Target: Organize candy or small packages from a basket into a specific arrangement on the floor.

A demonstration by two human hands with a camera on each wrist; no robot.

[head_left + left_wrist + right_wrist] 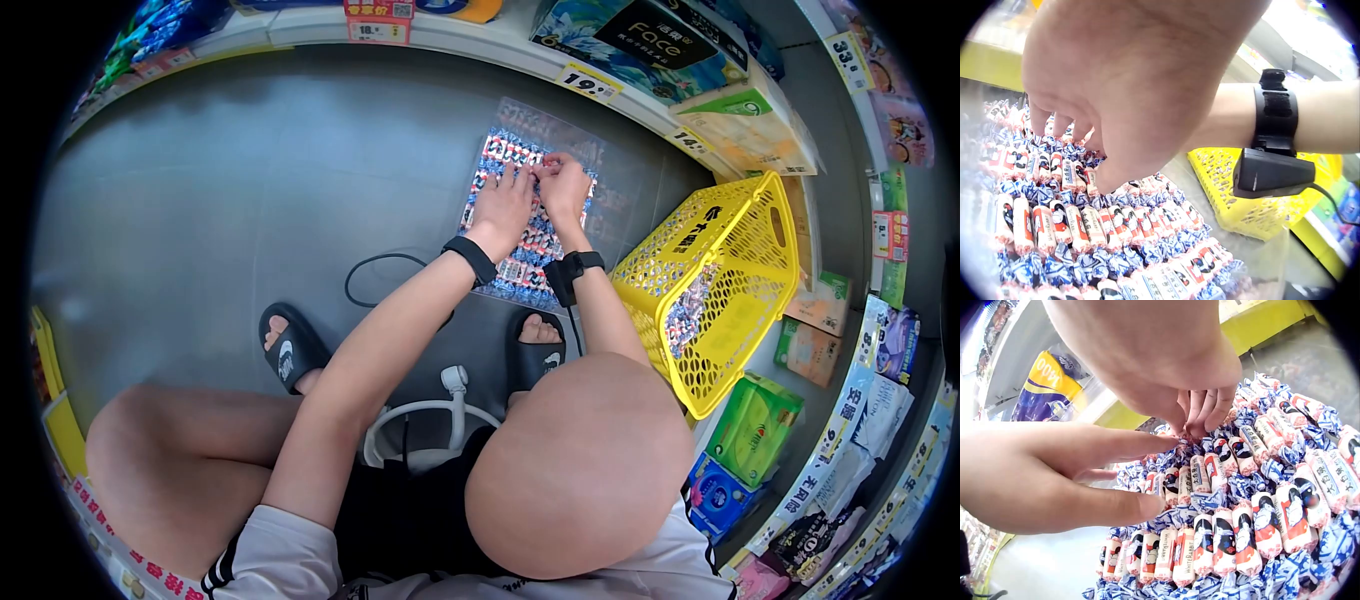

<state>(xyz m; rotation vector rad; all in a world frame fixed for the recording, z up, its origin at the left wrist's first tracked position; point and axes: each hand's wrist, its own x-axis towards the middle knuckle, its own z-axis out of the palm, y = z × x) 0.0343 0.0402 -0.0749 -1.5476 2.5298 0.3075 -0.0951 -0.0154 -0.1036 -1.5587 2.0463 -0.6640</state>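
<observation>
Rows of White Rabbit candies in white, red and blue twist wrappers lie closely packed in a shallow clear plastic tray on the floor. Over the left part of these rows, my left hand rests with fingers extended; the right wrist view shows its thumb and fingertips on the wrappers. Just beside it, my right hand bends its fingers down at a far row. Its fingertips pinch at a wrapped candy there, mostly hidden under the fingers. The left hand covers much of the right hand in the left wrist view.
A yellow perforated basket tilts beside the tray on the right, with more wrapped candies inside. Shelves with tissue packs curve round the right and far sides. A black cable lies on the grey floor near the sandalled feet.
</observation>
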